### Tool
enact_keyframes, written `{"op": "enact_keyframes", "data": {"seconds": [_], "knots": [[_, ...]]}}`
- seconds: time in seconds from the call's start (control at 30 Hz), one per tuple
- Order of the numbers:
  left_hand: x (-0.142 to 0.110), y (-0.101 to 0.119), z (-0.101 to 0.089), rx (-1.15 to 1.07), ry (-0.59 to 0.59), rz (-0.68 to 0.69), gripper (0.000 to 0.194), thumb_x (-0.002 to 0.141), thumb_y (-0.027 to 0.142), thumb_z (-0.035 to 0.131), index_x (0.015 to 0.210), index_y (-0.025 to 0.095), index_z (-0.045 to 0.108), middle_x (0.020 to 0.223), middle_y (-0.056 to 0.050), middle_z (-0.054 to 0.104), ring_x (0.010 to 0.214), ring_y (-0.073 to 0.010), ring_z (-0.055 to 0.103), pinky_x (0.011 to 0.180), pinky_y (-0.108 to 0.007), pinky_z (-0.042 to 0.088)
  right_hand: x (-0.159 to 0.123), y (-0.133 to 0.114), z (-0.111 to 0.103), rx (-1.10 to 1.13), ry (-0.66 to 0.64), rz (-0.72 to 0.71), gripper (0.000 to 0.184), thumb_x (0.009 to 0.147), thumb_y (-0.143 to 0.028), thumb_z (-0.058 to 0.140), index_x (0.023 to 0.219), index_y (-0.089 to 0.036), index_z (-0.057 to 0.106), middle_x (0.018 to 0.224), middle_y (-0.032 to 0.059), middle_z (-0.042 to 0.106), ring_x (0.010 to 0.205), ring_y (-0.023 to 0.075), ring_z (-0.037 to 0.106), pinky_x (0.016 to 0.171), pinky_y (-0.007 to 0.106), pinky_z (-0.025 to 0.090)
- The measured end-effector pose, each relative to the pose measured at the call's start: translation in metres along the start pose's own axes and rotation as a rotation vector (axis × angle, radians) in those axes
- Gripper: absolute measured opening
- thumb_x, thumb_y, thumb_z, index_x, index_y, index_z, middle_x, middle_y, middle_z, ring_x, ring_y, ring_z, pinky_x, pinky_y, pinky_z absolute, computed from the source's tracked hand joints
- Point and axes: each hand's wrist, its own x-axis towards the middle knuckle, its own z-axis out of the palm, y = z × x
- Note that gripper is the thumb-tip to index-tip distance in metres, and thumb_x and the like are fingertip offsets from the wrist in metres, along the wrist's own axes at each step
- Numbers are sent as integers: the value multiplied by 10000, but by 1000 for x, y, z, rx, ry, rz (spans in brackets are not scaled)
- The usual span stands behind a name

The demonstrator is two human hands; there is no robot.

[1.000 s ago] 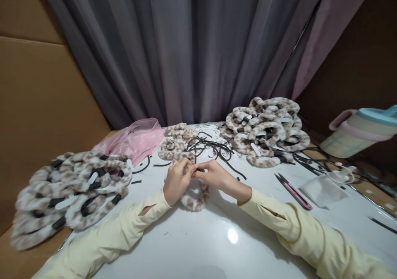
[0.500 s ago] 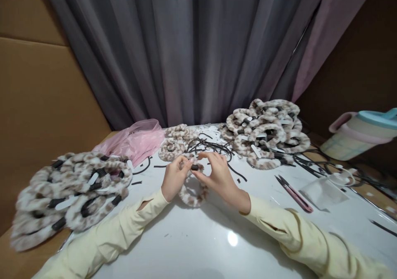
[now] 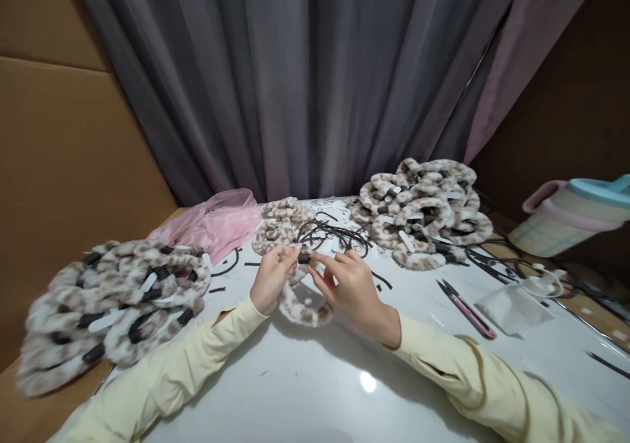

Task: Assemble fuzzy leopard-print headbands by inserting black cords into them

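Both hands at blk wrap on furry ring, ctr of table

Furry ring (image 3: 306, 315), white w/ brown spots, is mid-table btwn the hands, its lower curve hanging toward the wearer; blk wrap (image 3: 304, 258) sits at its top. L hand (image 3: 272, 279) pinches the ring, thumb + index, at the wrap's L end. R hand (image 3: 357, 285): index tip at wrap's R end, thumb just below, other fingers curled; can't tell if it's gripping.

Beyond the hands on white table (image 3: 275, 390): small furry pile (image 3: 288, 210), blk cords (image 3: 339, 231) in a tangle just R of it. Far L: large L pile (image 3: 118, 259) of similar rings, pink bag (image 3: 211, 220) behind. R side: R pile (image 3: 433, 203), pink-handled snips (image 3: 466, 310) nearer, then clear pouch (image 3: 514, 302), cup (image 3: 556, 230) w/ blue lid.
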Motion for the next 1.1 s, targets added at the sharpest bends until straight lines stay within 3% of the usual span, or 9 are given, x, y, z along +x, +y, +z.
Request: {"op": "enact_keyframes", "data": {"seconds": [0.3,0.67,0.83,0.97,1.1], "knots": [[2,-5,-2,24,-13,39,308,716,411,643,635,162,480,585,47,438,559,-74,414,554,-185,339,0,-3,-1,-6,6,-48,226,879,-232,473,922,-136,674,506,-7,563,484,120,452,594,268,285],[-1,-1,1,-26,-28,14,360,662,445,682,625,156,469,549,65,408,511,-56,363,496,-176,294,-1,-6,-5,68,8,-106,219,872,-189,461,910,-118,665,522,-2,593,466,103,478,573,249,311],[-2,12,1,-156,-4,-114,426,581,449,749,579,161,435,493,84,353,454,-40,313,454,-172,268,-9,-11,-1,5,-180,-138,262,887,-211,402,1019,-113,606,528,3,624,426,111,510,467,246,268],[-3,15,-1,-294,-55,-240,400,578,393,772,595,160,447,472,91,330,423,-34,292,423,-166,257,-15,-12,8,-220,-353,-74,293,890,-178,385,1113,-89,552,510,31,628,378,151,516,421,281,168],[-7,17,0,-403,-158,-389,398,628,349,756,568,168,406,449,95,295,403,-37,286,412,-157,282,-18,-11,18,-199,-415,60,291,896,-178,380,1129,-98,533,568,71,647,425,180,553,429,274,185]]}}
